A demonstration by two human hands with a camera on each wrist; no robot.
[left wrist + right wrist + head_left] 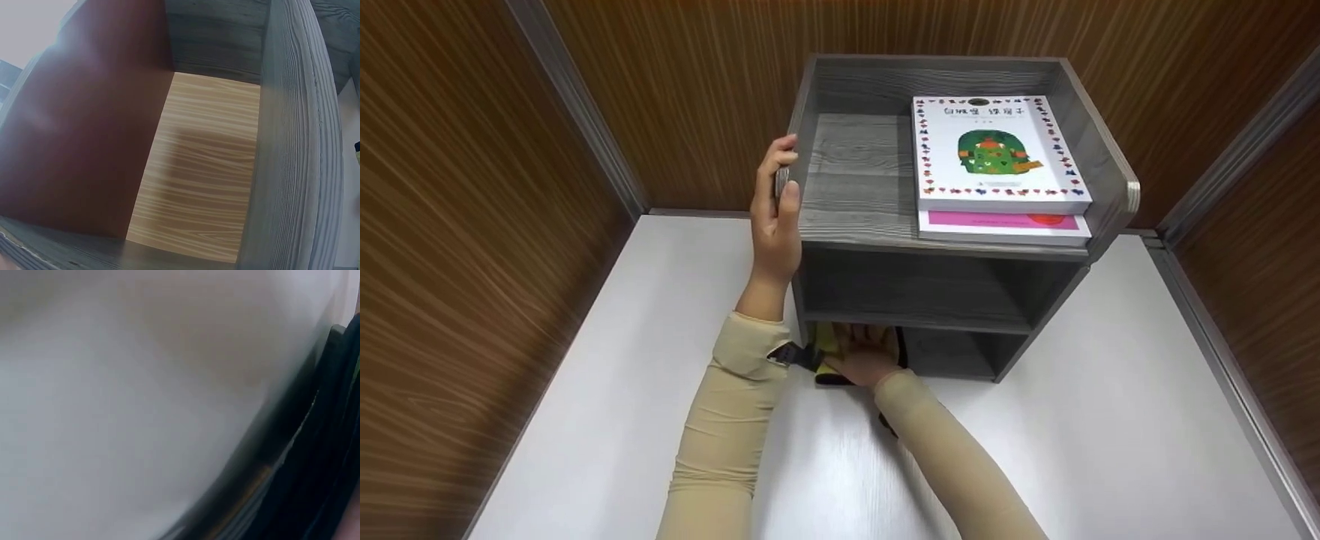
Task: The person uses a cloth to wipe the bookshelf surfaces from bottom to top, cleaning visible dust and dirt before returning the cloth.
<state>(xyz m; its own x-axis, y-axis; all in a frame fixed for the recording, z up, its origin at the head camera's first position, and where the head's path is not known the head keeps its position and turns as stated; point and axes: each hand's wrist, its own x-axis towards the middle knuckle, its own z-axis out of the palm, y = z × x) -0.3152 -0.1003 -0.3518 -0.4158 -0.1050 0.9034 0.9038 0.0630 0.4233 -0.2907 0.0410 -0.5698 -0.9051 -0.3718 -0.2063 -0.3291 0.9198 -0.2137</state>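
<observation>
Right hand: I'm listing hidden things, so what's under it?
A yellow and black item shows around the right hand, at the bottom of the grey shelf; its middle, covered, can't be seen.

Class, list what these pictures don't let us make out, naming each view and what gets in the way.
Head: the right hand's fingertips, hidden by the shelf board above.
Head: the full shape of the yellow-and-black item, covered by that hand and the board.
Head: most of the lower book's cover, under the white book.
Right wrist: what the dark layered thing is, blurred and cut off by the frame edges.
</observation>
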